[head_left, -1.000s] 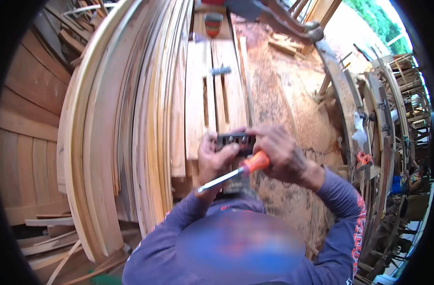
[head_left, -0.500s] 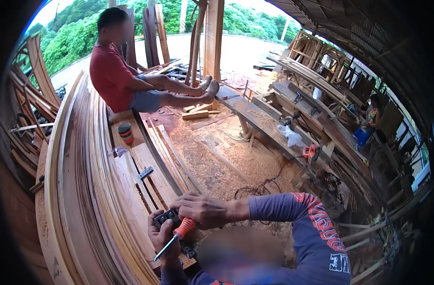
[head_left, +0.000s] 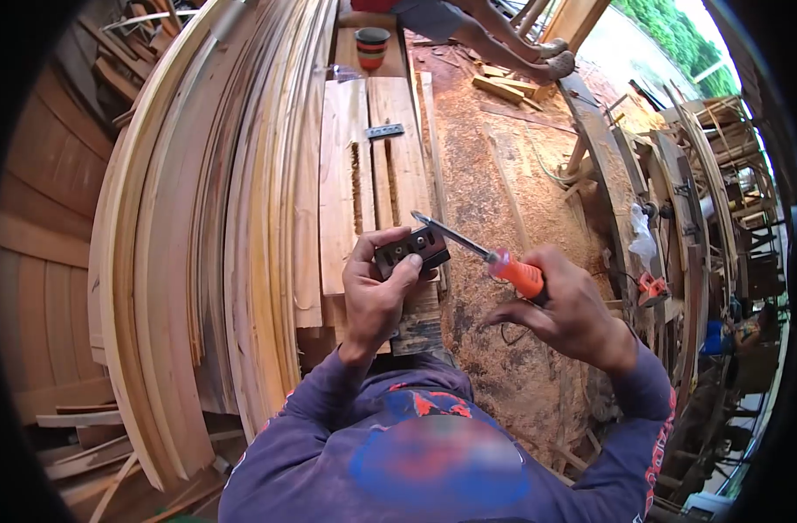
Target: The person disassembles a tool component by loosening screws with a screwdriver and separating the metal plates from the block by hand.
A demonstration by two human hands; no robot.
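One striped cup, contents unclear, stands beyond both hands.

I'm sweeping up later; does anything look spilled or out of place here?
Yes: loose sawdust lies scattered right of the slotted boards, unswept. The screwdriver in the right hand shows nothing odd.

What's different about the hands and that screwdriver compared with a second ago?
The right hand has let go of the dark metal block and moved away to the right. Its screwdriver, which pointed back and left, has swung round; the tip now points forward and left, near the block's far edge. The left hand still holds the block; the cup and small metal plate stayed put.
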